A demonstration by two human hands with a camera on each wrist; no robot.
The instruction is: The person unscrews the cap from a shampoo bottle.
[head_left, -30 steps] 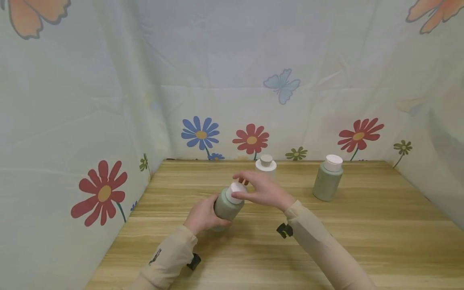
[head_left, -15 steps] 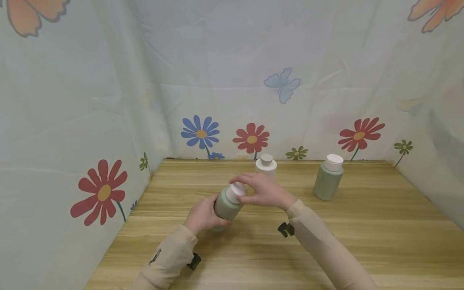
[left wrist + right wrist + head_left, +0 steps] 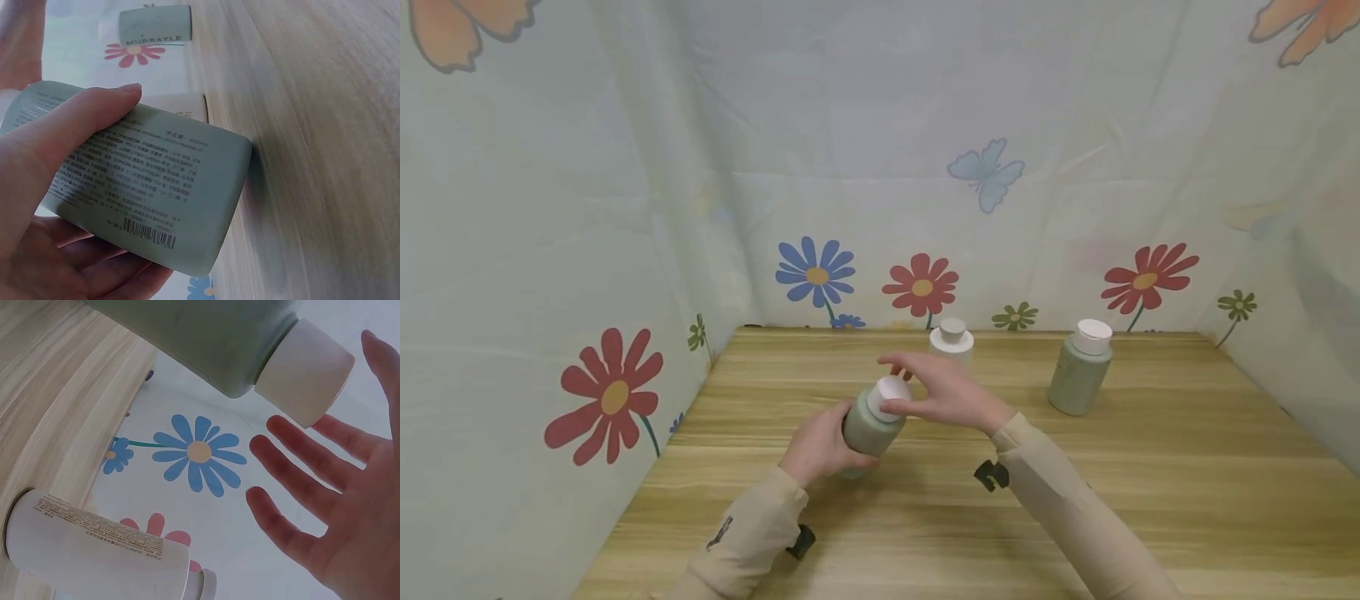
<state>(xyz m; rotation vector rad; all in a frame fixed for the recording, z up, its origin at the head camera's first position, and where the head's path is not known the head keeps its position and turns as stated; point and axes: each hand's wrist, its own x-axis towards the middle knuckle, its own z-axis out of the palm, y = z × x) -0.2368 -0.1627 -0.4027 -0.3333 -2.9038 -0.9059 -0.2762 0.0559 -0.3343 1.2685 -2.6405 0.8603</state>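
My left hand (image 3: 823, 446) grips a pale green bottle (image 3: 871, 429), thumb on one side and fingers beneath in the left wrist view. Held tilted, the bottle leans its white cap (image 3: 889, 396) up towards the right. Small printed text and a barcode cover the face of the green bottle (image 3: 156, 181) towards the left wrist camera. At the cap my right hand (image 3: 951, 396) spreads its fingers around it. The right wrist view has the thumb standing apart from the cap (image 3: 306, 372), with the fingertips close beside it; contact there is hard to tell.
Behind my right hand stands a white bottle (image 3: 951, 343) with a grey cap, partly hidden. Farther right on the wooden table (image 3: 1150, 500) is another green bottle (image 3: 1078, 375) with a white cap. A flower-printed curtain (image 3: 865, 167) encloses the back and sides.
My right hand closed its fingers onto the cap half a second ago and has since loosened them again. The left hand keeps its hold on the green bottle, almost unmoved.
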